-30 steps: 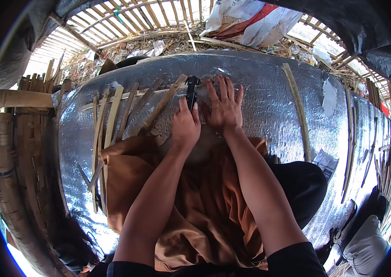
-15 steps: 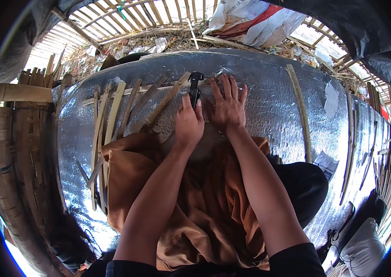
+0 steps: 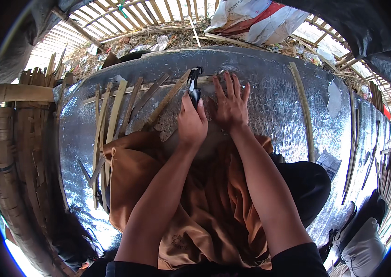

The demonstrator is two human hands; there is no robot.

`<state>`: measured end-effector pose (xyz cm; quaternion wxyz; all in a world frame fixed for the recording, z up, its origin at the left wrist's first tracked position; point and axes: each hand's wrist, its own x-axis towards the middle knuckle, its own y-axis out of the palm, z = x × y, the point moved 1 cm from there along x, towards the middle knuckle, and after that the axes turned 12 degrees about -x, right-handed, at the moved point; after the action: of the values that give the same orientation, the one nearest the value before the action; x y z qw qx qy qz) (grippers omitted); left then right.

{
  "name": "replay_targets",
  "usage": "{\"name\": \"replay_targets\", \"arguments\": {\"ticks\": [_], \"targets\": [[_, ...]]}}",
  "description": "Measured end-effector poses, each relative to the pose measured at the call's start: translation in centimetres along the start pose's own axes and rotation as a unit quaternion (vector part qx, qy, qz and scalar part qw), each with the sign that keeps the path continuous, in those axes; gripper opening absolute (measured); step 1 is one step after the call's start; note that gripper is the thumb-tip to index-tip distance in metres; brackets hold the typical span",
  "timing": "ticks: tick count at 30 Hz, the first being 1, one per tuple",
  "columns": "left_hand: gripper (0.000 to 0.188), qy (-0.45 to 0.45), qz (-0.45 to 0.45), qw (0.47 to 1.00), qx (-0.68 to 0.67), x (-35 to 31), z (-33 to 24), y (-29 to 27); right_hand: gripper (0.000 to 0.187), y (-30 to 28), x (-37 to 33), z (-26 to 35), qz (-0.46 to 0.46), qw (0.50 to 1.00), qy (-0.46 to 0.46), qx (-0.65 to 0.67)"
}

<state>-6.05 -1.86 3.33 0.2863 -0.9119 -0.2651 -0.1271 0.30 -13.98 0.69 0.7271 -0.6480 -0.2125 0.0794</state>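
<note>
My left hand (image 3: 192,124) is closed around the grip of a small black hand tool (image 3: 194,87), whose bent head points away from me; its exact kind does not show. Close beside it, my right hand (image 3: 231,110) has its fingers spread and holds nothing. That palm faces down over the silver foil mat (image 3: 269,111), though whether it presses on it I cannot tell. Brown cloth (image 3: 177,231) lies across my lap beneath both forearms. Left of the tool, several flat bamboo strips (image 3: 116,113) rest on the mat, one slanting up near the tool's head.
A long bamboo strip (image 3: 301,113) lies right of my hands, with thinner sticks (image 3: 352,147) beyond. Bundled bamboo (image 3: 31,171) stands at the left. A white and red sack (image 3: 260,21) sits behind the mat by the slatted fence. A pale bag (image 3: 364,244) is at the lower right.
The tool has tilted in my left hand, so its side shows brighter. Both hands appear slightly farther right in view, as does the whole scene. My right fingers stay spread.
</note>
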Motion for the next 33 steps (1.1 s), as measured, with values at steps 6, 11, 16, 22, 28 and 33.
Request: {"name": "replay_targets", "arguments": {"ticks": [6, 11, 16, 22, 28, 33], "targets": [[0.036, -0.041, 0.016, 0.999, -0.024, -0.6, -0.1, 0.2, 0.073, -0.1, 0.0, -0.1, 0.038, 0.999, 0.000, -0.009], [0.039, -0.044, 0.051, 0.998, 0.011, -0.1, -0.1, 0.8, 0.074, 0.1, 0.0, -0.3, 0.009, 1.000, -0.003, -0.015], [0.040, -0.028, 0.038, 0.999, 0.021, -0.8, 0.3, 0.8, 0.071, -0.1, 0.1, 0.0, 0.019, 1.000, 0.003, -0.011], [0.044, -0.058, 0.047, 0.997, 0.020, -1.2, 0.2, 0.8, 0.069, -0.2, 0.2, 0.2, 0.027, 1.000, 0.002, -0.014], [0.041, -0.182, 0.173, 0.965, 0.075, 0.1, -1.0, 0.4, 0.071, -0.1, 0.3, 0.0, 0.031, 0.999, 0.002, -0.013], [0.032, -0.089, 0.077, 0.992, 0.046, -0.3, -0.3, 1.1, 0.070, 0.0, 0.1, 0.0, 0.021, 1.000, 0.001, -0.007]]}}
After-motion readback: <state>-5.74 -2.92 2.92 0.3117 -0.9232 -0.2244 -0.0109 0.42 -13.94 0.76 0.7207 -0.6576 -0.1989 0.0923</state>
